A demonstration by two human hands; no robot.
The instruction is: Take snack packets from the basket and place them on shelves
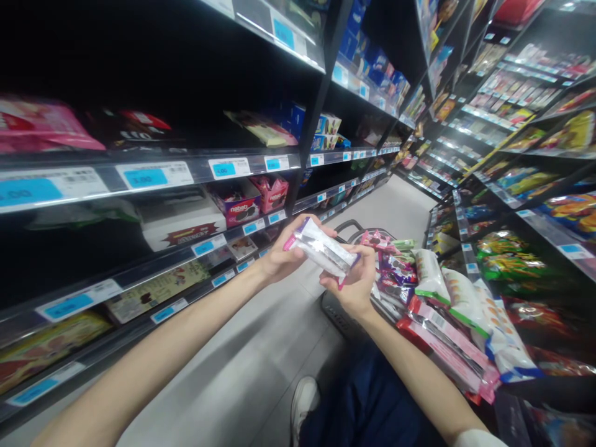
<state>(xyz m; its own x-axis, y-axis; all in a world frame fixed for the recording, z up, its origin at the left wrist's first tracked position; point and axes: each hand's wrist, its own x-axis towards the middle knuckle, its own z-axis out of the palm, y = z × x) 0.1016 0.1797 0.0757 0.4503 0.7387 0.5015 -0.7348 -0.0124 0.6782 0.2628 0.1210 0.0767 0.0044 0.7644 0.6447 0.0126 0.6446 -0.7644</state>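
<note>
Forearms (179, 347) are extending forward, left hand (280, 253) and right hand (357, 287) are clasping a packet (323, 249) at opposite ends, bags (465, 299) are filling a basket (336, 314)

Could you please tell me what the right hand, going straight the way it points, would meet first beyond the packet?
Probably the left hand, which holds the other end of the same white snack packet; depth along that line is hard to judge.

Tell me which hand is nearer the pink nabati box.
Left. The left hand, at one end of the white packet, is below and right of the pink nabati box in view; the right hand, at the packet's other end, is farther away.
</note>
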